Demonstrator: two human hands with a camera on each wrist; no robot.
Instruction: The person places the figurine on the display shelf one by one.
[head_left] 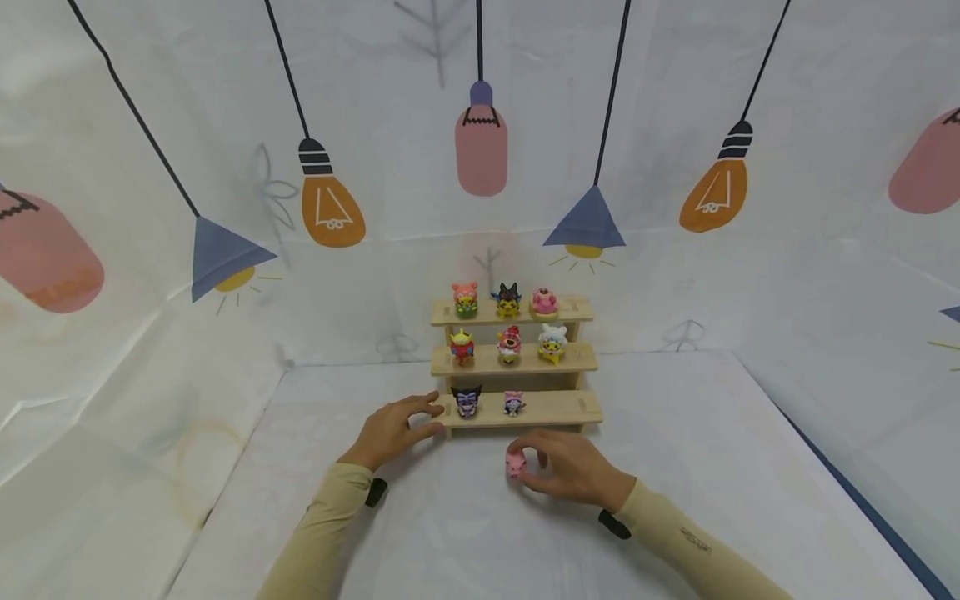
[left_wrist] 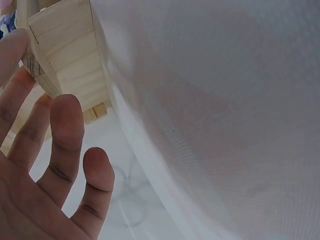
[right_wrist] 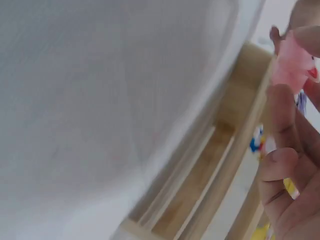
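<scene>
My right hand pinches a small pink pig figurine between thumb and fingertips, in front of the stand. In the right wrist view the pink figurine is partly covered by fingers. My left hand grips the left end of the lowest step of a three-tier wooden display stand; the left wrist view shows thumb and index finger at the board's end, the other fingers spread. On the lowest step stand a purple-and-black figurine and a pink-and-lilac one, with bare wood to their right.
The middle step carries a green-headed alien figurine, a red-hatted one and a white-hooded one. Three more stand on top, including a pink one. Behind rises a white sheet printed with lamps.
</scene>
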